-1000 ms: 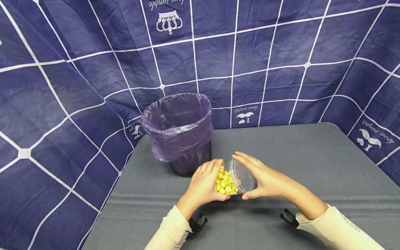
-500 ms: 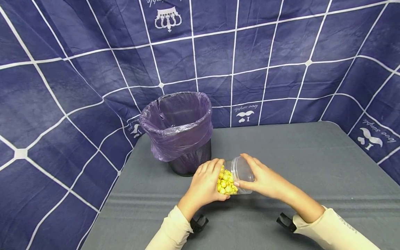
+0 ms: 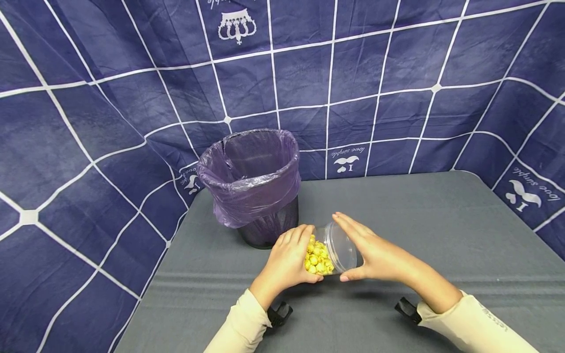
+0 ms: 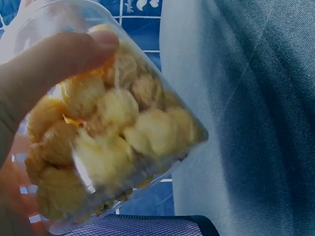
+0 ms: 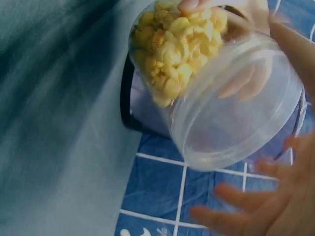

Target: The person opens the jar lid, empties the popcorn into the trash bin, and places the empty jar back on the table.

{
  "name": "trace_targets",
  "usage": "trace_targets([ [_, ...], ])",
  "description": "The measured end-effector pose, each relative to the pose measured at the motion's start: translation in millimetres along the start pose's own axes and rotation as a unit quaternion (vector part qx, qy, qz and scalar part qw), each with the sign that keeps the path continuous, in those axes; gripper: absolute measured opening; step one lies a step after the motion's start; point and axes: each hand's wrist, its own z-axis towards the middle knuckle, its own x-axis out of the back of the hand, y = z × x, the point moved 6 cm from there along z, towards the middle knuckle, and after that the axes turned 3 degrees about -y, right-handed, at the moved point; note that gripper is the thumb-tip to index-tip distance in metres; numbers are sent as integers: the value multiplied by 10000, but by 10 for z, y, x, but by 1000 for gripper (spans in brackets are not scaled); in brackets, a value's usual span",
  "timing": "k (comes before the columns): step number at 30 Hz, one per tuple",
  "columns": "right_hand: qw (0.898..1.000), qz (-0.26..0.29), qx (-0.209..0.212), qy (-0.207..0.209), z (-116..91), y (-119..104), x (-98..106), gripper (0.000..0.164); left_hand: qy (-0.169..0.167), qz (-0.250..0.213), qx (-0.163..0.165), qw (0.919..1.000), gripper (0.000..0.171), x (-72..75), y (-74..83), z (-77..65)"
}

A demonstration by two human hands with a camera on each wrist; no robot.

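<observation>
The right hand [image 3: 375,252] has loosened since half a second ago, thumb and fingers now spread around the clear screw lid [image 3: 343,245], contact uncertain. Blue gridded cloth [image 3: 300,78] borders the grey tabletop [image 3: 419,215], which leaves wide room rightward. The purple-lined mesh bin [image 3: 281,221] stands near its left edge. Just before it, the left hand [image 3: 284,257] grips the sideways jar [image 3: 323,235] of yellow popcorn [image 3: 318,257].
</observation>
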Motion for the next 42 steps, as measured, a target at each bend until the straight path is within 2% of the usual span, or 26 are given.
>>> trace_targets([
  [2,9987,84,-509,61,-11,27,5,103,13,-27,17,10000,106,-5,-1,0],
  [5,9911,270,-1302,55,-25,72,-5,93,33,-31,12,10000,105,-11,5,0],
  [8,9864,327,-1613,-58,-21,88,-32,87,68,-51,-33,10000,104,-10,19,1],
  [14,9908,433,-1284,29,6,74,-47,80,28,-115,-100,9999,105,-19,26,5],
  [18,9972,408,-614,129,12,41,-35,81,-126,-201,-51,9997,105,-41,14,2],
  [22,9987,483,191,-4,0,9,-30,87,-247,-274,-11,9993,105,-51,9,-3],
  [25,9977,513,426,-84,-10,3,-25,95,-233,-248,-14,9994,105,-51,8,-2],
  [27,9987,495,137,-43,-16,22,-19,97,-189,-261,-6,9995,105,-52,4,2],
  [29,9982,458,-387,71,-25,48,-8,95,-135,-293,-4,9995,105,-51,2,6],
  [32,9904,372,-1319,175,-43,91,-3,90,-73,-356,-22,9993,105,-50,6,12],
  [34,9858,307,-1646,161,-45,100,-13,86,-78,-374,-51,9993,105,-51,17,18],
  [38,9838,285,-1761,169,-38,112,-35,83,-145,-332,-94,9993,106,-59,39,29],
  [42,9887,533,-1377,277,-23,115,-36,84,-193,-267,-105,9994,106,-59,46,35],
])
